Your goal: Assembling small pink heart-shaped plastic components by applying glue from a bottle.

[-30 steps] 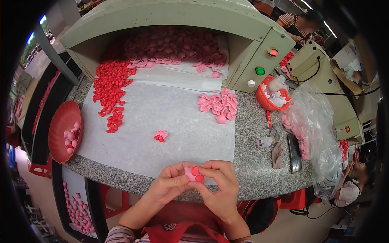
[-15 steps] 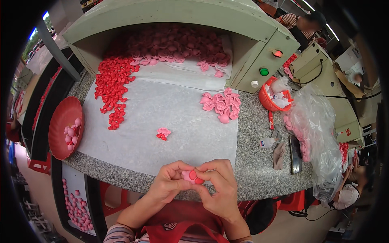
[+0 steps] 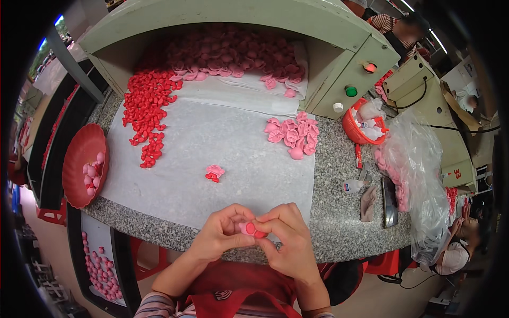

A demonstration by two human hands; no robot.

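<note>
Near the table's front edge, my left hand point(image 3: 225, 233) and my right hand point(image 3: 289, 238) both pinch a small pink and red molded piece point(image 3: 249, 229). The left fingers grip its pink side; the right fingers press at its red part. Part of the piece is hidden by my fingertips. Farther off, a pink piece with red parts point(image 3: 214, 173) lies alone on the white sheet point(image 3: 185, 127). Small red pieces point(image 3: 151, 122) spread in a heap at the left, and a cluster of pink cupped pieces point(image 3: 294, 135) sits at the right of the sheet.
A pale green metal housing point(image 3: 228, 16) arches over many pink pieces at the back. At left stands a red fluted bowl point(image 3: 85, 169) with pink pieces. A red basket point(image 3: 363, 122), small bottle point(image 3: 354, 185), phone point(image 3: 389, 201) and plastic bag point(image 3: 419, 175) lie at right. Other people sit beyond.
Both hands stay on the pink and red piece, with the right hand's fingers shifted slightly around it. The whole view has moved a little.
</note>
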